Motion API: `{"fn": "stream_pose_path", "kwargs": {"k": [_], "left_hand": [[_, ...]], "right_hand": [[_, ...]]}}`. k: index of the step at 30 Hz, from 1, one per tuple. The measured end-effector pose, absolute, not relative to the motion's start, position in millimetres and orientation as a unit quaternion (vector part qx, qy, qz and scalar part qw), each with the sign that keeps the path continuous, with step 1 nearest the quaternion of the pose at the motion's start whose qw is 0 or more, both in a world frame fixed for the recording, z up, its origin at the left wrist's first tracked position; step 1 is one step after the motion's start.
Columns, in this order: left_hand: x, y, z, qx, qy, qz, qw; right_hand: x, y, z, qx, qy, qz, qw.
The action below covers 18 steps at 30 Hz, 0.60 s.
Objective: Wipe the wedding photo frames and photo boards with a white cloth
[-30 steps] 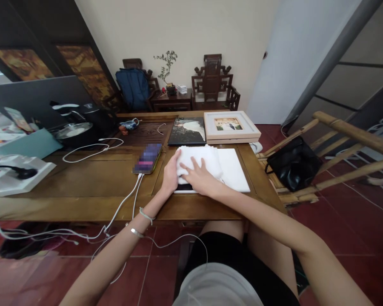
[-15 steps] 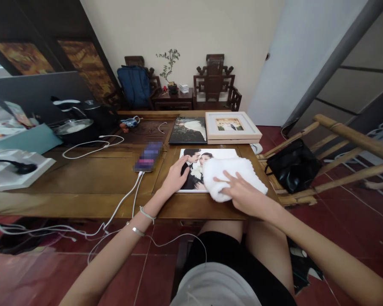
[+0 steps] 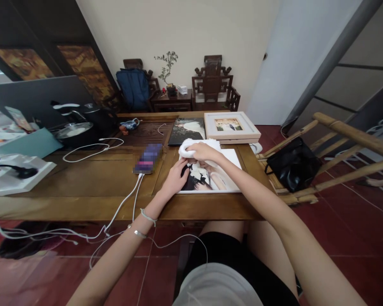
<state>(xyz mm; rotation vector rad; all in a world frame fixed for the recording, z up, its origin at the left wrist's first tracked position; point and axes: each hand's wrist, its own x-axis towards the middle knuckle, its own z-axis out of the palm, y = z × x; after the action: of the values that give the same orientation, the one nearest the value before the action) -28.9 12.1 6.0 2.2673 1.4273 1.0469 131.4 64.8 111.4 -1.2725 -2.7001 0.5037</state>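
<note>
R hand (image 3: 202,152) is on a white cloth (image 3: 185,148), fingers curled into its near L edge, so it's a closed-ish hold on the fabric; some fingertips are hidden in the folds, can't tell exactly how tight. Cloth is bunched over the far edge of a photo (image 3: 207,180), nr its far L corner, & hides the upper part of the print. Photo lies flat on the wooden table (image 3: 108,174), right in front of the person, nr the table's near edge; dark & white clothing shows in the print's lower half, plain white to the R.

L hand (image 3: 176,178) rests along the photo's L edge, fingers extended & thumb apart, steadying w/o gripping anything; fingertips come up just beside the cloth, can't tell if they touch.

Beyond the photo: a dark picture (image 3: 185,131) lies flat, w/ a pale framed picture (image 3: 247,125) just to its R. L of the hands: phone (image 3: 148,158), 2 white cables (image 3: 139,180) at its near end. Far L: power strip (image 3: 25,174). R of table: bamboo chair (image 3: 354,133) w/ black bag (image 3: 293,163) on it.
</note>
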Motion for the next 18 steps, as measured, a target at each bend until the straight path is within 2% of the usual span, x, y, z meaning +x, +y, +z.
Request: {"fn": "stream_pose_path", "kwargs": {"k": [7, 18], "left_hand": [[-29, 13, 4, 0.783, 0.493, 0.362, 0.116], [-28, 12, 9, 0.769, 0.490, 0.385, 0.146]], "right_hand": [[127, 74, 109, -0.411, -0.894, 0.168, 0.061], [261, 39, 88, -0.507, -0.848, 0.097, 0.118]]}}
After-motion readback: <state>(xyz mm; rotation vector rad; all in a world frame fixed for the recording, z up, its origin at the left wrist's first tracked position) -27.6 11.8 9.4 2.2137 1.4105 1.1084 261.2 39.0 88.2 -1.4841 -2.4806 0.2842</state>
